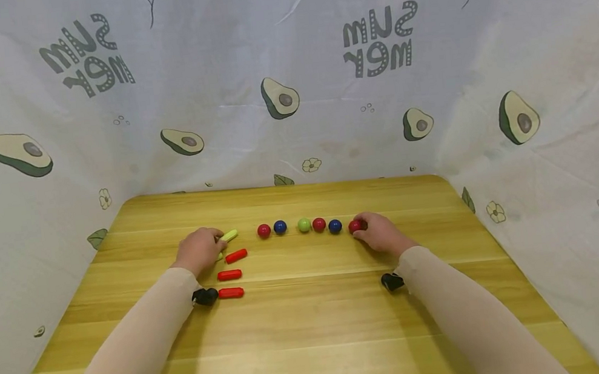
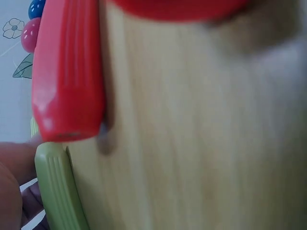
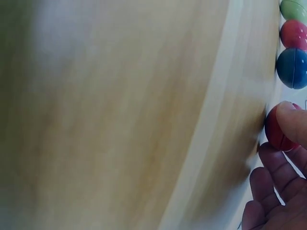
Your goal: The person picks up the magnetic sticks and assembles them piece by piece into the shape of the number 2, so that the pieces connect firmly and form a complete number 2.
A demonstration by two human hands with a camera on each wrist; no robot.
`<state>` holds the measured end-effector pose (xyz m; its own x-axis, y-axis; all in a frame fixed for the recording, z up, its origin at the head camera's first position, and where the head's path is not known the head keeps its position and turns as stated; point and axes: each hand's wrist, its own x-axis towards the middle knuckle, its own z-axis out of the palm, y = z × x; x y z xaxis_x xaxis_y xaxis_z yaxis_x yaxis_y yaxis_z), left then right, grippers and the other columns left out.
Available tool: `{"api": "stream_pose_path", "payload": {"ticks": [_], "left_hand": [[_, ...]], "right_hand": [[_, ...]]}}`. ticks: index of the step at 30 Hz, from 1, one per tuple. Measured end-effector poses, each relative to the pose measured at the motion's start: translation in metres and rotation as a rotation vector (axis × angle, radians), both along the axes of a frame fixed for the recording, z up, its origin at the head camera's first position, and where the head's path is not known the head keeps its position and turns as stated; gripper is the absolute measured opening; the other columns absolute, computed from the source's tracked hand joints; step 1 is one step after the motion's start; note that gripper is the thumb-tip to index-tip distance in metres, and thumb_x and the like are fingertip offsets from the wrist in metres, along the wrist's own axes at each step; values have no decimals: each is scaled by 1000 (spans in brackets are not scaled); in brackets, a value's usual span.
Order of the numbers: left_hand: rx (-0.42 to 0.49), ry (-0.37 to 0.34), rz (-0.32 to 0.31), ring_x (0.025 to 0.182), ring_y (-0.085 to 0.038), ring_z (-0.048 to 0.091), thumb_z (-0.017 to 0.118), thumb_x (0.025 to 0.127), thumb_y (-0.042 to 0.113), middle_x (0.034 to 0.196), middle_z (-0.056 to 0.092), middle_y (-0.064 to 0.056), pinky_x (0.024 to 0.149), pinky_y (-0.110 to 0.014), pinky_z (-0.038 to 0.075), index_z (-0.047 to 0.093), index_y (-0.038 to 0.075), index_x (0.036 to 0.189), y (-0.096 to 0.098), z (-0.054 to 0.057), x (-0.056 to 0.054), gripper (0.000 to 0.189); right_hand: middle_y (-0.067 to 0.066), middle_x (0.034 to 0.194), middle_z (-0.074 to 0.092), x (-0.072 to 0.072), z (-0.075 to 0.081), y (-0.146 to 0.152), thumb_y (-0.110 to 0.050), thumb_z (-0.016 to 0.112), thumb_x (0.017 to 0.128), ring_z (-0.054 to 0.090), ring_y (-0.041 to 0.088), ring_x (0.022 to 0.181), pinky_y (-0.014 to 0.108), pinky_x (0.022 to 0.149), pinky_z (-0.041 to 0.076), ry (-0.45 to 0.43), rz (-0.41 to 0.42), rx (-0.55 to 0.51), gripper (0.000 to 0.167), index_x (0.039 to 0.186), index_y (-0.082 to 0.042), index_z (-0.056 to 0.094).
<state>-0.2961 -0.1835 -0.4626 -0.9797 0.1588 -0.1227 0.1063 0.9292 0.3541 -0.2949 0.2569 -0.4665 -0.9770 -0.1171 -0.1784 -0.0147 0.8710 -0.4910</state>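
In the head view, my left hand (image 1: pixel 200 250) pinches the near end of a light green ridged stick (image 1: pixel 230 236). A second green stick (image 2: pixel 60 187) lies beside that hand, mostly hidden by it from above. Three red ridged sticks lie closer to me: one slanted (image 1: pixel 236 256), a middle one (image 1: pixel 229 275) and a front one (image 1: pixel 231 293) by the wrist camera. My right hand (image 1: pixel 380 233) holds a red ball (image 3: pixel 278 128) between thumb and fingers at the right end of a row of balls.
Left of the held ball stand a blue ball (image 1: pixel 335 226), a red ball (image 1: pixel 319 224) and a green ball (image 1: pixel 304 225). Past a gap come another blue ball (image 1: pixel 280 227) and red ball (image 1: pixel 264 231). A printed cloth (image 1: pixel 241 150) hangs behind the wooden table (image 1: pixel 314 325).
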Motion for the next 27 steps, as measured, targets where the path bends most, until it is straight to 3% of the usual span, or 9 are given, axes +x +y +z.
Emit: {"api": "stream_pose_path", "payload": {"ticks": [11,18,27], "left_hand": [[76,7,24,100,-31,66,60,108,23,127,73,-16,95,-52,53,68,6,136,-3,1,3,34],[136,45,-7,101,-31,64,58,109,21,125,72,-16,98,-53,52,67,5,136,-8,9,10,33],[223,-13,-58,93,-26,59,52,112,24,116,70,-8,88,-42,51,62,9,142,11,14,20,35]], "right_hand": [[24,133,64,7,0,-1,-22,67,104,62,35,118,52,107,52,-30,6,-42,45,140,2,57],[21,129,65,11,0,-2,-22,69,103,61,32,113,52,106,51,-24,11,-49,42,137,0,60],[17,121,67,15,0,-6,-21,71,101,61,28,106,46,100,52,-5,43,-52,37,132,-1,63]]}}
